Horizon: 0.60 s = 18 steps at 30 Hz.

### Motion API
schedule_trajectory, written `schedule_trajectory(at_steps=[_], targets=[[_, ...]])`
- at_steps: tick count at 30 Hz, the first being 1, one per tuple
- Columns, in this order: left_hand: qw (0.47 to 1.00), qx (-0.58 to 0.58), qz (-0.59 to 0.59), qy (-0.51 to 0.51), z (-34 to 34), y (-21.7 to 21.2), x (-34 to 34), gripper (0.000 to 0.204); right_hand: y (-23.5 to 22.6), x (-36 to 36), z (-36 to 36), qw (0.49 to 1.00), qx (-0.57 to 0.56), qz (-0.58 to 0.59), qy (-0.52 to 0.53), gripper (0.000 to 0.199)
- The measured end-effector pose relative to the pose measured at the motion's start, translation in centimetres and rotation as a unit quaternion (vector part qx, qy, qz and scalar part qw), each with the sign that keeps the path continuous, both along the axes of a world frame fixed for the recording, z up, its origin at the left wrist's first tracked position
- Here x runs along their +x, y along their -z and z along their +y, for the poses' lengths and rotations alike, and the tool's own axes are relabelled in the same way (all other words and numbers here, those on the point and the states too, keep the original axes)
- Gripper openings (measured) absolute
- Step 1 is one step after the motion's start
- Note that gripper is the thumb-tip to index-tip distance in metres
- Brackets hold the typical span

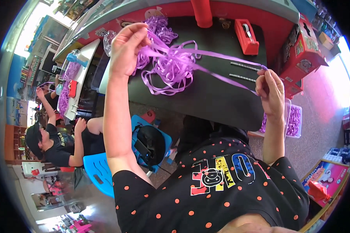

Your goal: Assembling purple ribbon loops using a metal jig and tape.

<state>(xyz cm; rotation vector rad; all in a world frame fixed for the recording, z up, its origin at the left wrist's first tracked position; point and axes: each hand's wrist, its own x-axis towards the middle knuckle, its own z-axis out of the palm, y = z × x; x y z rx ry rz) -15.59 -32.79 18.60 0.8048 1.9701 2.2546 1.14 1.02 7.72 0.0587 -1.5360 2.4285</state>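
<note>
My left hand point(127, 48) is raised over the black table point(217, 101) and pinches several loops of purple ribbon point(171, 64). From those loops a strand stretches right to my right hand point(271, 91), which grips its end between thumb and fingers near the table's right edge. Below the loops a loose tangle of the same ribbon lies on the table. A second purple ribbon pile point(159, 29) sits farther back.
A red tape dispenser point(246, 35) and a red cylinder point(201, 12) stand at the back of the table. Two thin sticks point(243, 72) lie near its right side. A clear box of purple ribbon point(293, 120) sits on the floor. Another person point(60, 143) sits at left by blue chairs.
</note>
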Motion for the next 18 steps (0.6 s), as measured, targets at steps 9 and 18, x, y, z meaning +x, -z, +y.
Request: schedule_trajectory(at_steps=[9,18], targets=[[0.942,0.26,0.067,0.201,-1.7,-10.0,-6.2,0.034,-0.7,-0.8,-2.3,0.999,-0.025,-0.016,-0.016,0.025],[0.936,0.326,0.019,0.133,-5.6,-9.9,-10.8,0.022,1.2,-1.1,-1.5,0.998,-0.053,-0.044,-0.007,0.025]])
